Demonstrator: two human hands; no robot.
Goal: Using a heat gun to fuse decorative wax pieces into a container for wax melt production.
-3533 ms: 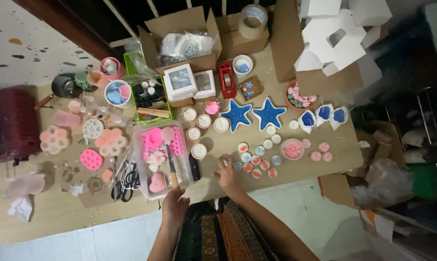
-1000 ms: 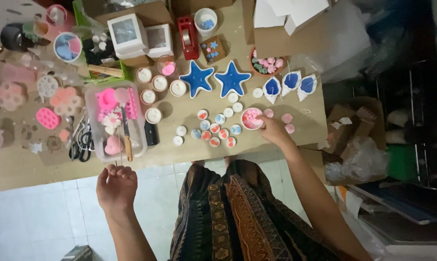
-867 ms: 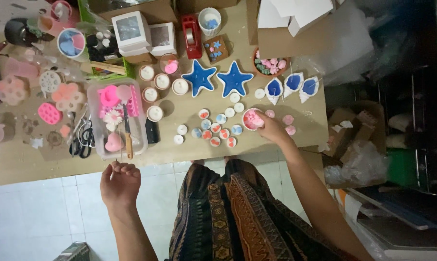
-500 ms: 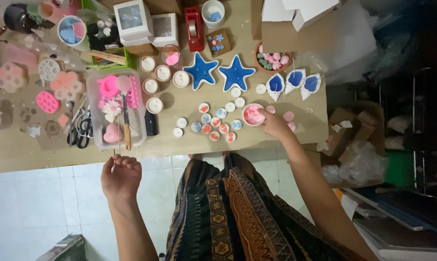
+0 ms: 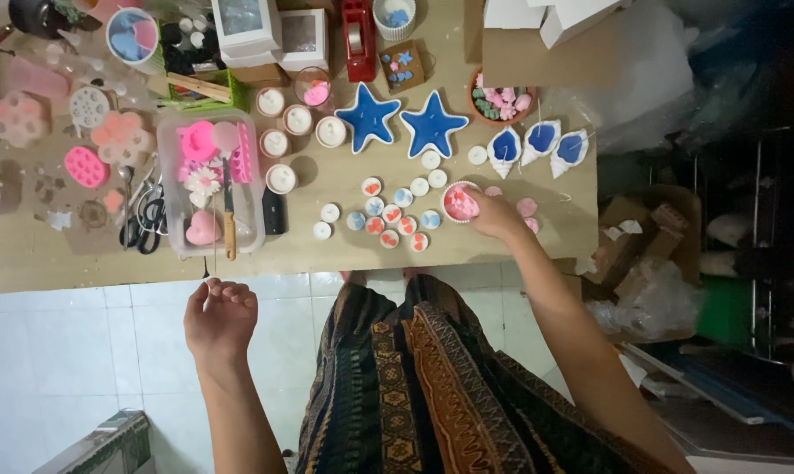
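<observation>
My right hand [image 5: 493, 213] reaches over the wooden table [image 5: 28, 259] and rests on the rim of a small white fluted cup [image 5: 459, 202] filled with pink pieces. The fingers curl loosely over its right edge; I cannot tell whether they pinch anything inside. Just right of the hand lie small pink flower-shaped pieces [image 5: 526, 207]. To the left of the cup sits a cluster of round tealights [image 5: 391, 215], some white, some with pink or blue tops.

My left hand [image 5: 220, 319] hangs off the table, over the white tiled floor [image 5: 81, 351], fingers curled in, pinching a thin wire-like strand [image 5: 215, 263] that runs up towards the table edge.

Farther back stand two blue star-shaped candles [image 5: 399, 120] and three blue shell-shaped candles [image 5: 538, 143]. A clear plastic tub [image 5: 171, 184] of pink moulds holds a wooden-handled knife [image 5: 228, 219]. Scissors [image 5: 144, 215] lie just beside it.
</observation>
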